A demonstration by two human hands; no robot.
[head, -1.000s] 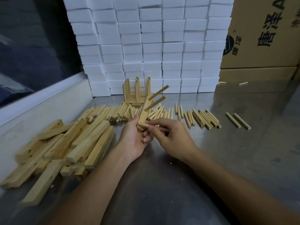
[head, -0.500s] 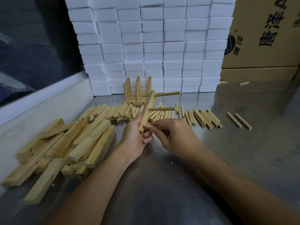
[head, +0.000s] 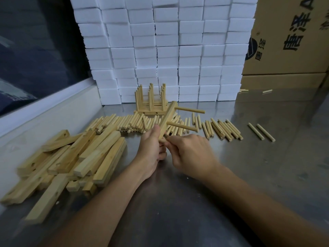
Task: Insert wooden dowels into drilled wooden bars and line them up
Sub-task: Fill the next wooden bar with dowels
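The left hand (head: pixel 153 148) grips the lower part of a drilled bar (head: pixel 167 120), fingers curled round it and thumb on the near face. The right hand (head: pixel 192 154) pinches a third dowel (head: pixel 162 139) at the bar's near end; most of this dowel is hidden inside the fingers.

Compared with one second ago, the bar is tilted further away from the person. The two seated dowels, upper dowel (head: pixel 189 110) and middle dowel (head: pixel 181 126), now project to the right, nearly level, rather than slanting upward. The third dowel appears pushed deeper toward its hole. Judgement: this bar is near completion, with lining up to follow.

The bar is held above the steel table (head: pixel 178 202). To the left lies a pile of bars (head: pixel 71 157). Beyond the hands lies a row of loose dowels (head: pixel 124 122). Further back stand finished bars (head: pixel 151 102), dowels upright, in front of stacked white blocks (head: pixel 160 50).

At far right, a cardboard box (head: pixel 288 32) carries printed Chinese characters, a partial letter "A" and a round logo; the characters are too distorted to read reliably.
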